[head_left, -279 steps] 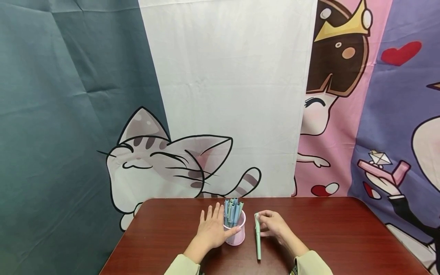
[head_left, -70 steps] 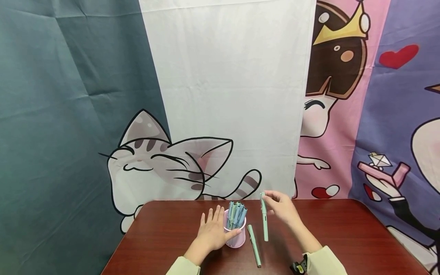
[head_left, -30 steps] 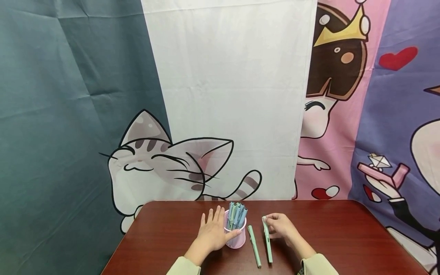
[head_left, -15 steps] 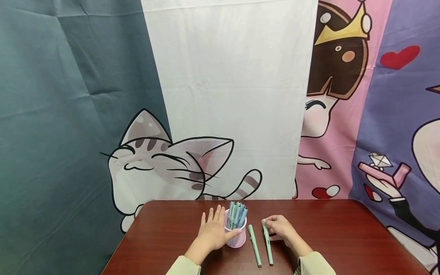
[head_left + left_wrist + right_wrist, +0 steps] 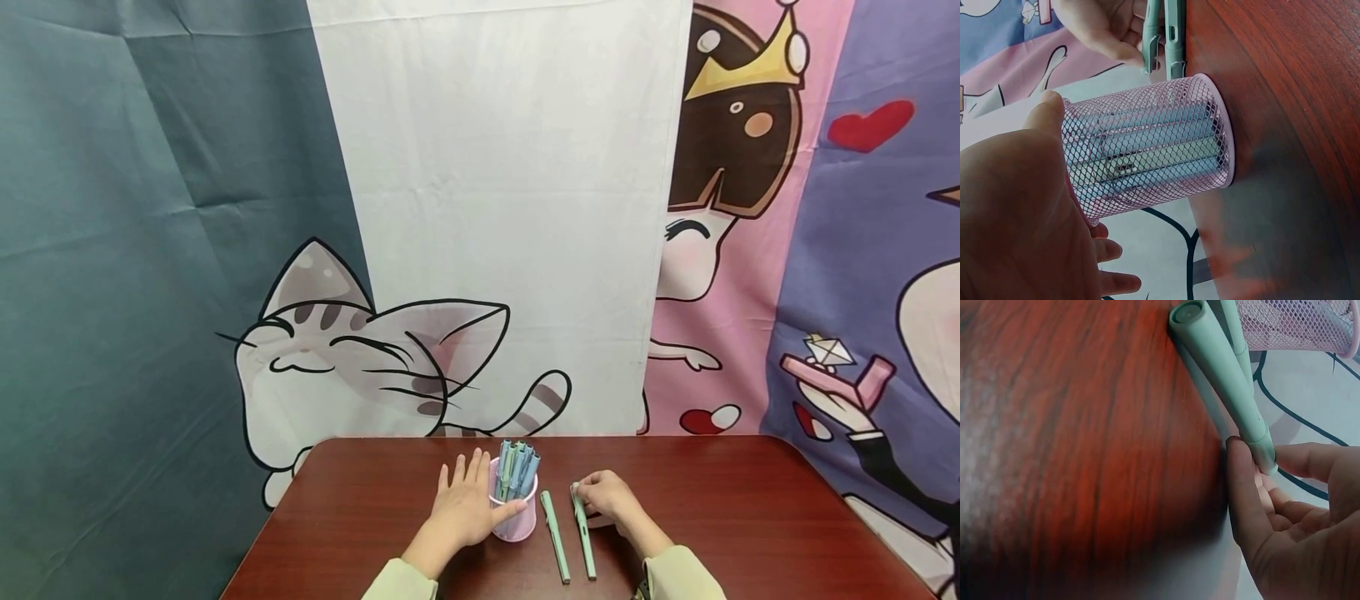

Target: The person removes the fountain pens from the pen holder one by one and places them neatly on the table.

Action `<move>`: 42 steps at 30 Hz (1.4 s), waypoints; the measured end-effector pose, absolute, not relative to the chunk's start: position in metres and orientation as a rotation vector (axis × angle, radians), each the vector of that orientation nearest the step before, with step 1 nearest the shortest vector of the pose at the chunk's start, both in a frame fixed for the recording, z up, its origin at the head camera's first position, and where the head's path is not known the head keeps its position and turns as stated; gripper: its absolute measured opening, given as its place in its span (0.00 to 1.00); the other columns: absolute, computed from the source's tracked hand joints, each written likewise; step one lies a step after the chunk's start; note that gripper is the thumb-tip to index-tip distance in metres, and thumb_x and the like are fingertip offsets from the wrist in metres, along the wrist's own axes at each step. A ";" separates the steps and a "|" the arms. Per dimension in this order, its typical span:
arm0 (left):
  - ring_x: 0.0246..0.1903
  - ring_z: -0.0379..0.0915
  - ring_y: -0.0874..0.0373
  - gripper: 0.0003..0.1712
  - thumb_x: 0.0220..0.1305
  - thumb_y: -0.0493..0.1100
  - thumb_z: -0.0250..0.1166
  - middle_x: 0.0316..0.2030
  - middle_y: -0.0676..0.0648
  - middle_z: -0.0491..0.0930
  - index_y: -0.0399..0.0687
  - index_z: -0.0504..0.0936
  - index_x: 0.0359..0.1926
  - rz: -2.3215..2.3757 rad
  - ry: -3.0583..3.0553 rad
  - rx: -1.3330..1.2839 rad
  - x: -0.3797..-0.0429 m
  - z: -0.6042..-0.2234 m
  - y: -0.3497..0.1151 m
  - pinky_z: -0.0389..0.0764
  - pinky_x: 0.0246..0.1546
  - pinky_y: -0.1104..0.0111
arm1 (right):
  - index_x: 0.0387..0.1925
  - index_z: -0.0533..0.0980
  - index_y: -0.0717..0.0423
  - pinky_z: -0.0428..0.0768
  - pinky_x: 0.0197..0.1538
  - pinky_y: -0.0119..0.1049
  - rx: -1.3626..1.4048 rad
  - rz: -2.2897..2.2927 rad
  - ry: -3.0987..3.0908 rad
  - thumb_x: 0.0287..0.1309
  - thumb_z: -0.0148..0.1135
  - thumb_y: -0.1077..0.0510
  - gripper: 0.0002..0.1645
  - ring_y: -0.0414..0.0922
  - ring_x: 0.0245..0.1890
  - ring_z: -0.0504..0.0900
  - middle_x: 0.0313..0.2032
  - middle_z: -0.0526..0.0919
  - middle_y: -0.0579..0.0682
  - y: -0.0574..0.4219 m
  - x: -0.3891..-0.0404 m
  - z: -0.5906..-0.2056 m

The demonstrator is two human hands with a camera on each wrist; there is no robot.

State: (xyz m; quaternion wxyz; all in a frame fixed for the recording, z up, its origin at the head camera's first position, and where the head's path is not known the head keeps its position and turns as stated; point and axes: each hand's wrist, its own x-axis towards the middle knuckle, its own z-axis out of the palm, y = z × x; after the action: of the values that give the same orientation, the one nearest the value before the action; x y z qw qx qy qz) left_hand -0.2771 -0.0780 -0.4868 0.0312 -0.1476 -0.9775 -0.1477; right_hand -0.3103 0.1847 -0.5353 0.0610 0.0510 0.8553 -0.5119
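Observation:
My left hand (image 5: 465,504) rests against the left side of a pink mesh pen holder (image 5: 517,527), its fingers straight and the thumb by the rim. Inside the holder stand several blue and green capped pens (image 5: 516,471). To the right, my right hand (image 5: 611,498) pinches a light green pen (image 5: 585,546) at its capped far end; the pen lies along the table. In the right wrist view the thumb and fingers are at either side of that pen (image 5: 1225,381). A second light green pen (image 5: 556,542) lies between it and the holder, roughly parallel.
The dark red wooden table (image 5: 360,517) has rounded far corners. Right behind its far edge hangs a printed cloth backdrop (image 5: 495,208) with a cartoon cat.
Over the earlier frames, the first green pen was laid down, and a second was held up by my right hand, then lowered beside it. My left hand has stayed at the holder.

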 end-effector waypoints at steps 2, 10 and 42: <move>0.75 0.51 0.34 0.62 0.59 0.81 0.54 0.76 0.38 0.57 0.39 0.58 0.77 -0.465 -3.011 -0.454 -0.277 -0.487 -0.078 0.48 0.72 0.37 | 0.36 0.81 0.67 0.83 0.33 0.42 0.150 -1.513 2.624 0.63 0.63 0.59 0.11 0.46 0.28 0.83 0.31 0.83 0.53 0.183 -0.310 -0.536; 0.75 0.51 0.34 0.62 0.59 0.81 0.54 0.76 0.38 0.57 0.39 0.58 0.77 -0.480 -3.006 -0.460 -0.276 -0.489 -0.079 0.48 0.72 0.37 | 0.34 0.82 0.66 0.84 0.30 0.42 0.153 -1.447 2.658 0.61 0.64 0.61 0.09 0.47 0.27 0.81 0.30 0.80 0.54 0.181 -0.311 -0.536; 0.75 0.51 0.34 0.62 0.58 0.81 0.54 0.76 0.38 0.58 0.39 0.59 0.77 -0.488 -2.994 -0.457 -0.280 -0.491 -0.080 0.48 0.72 0.37 | 0.35 0.77 0.63 0.85 0.27 0.42 0.189 -1.458 2.615 0.61 0.65 0.63 0.06 0.47 0.26 0.79 0.28 0.77 0.56 0.177 -0.315 -0.537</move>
State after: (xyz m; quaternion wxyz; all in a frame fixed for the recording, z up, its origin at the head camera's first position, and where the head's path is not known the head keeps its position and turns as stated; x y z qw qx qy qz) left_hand -0.2795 -0.0796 -0.4910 0.0371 -0.1487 -0.9753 -0.1588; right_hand -0.3147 0.1768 -0.5371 0.0708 0.0627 0.8695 -0.4848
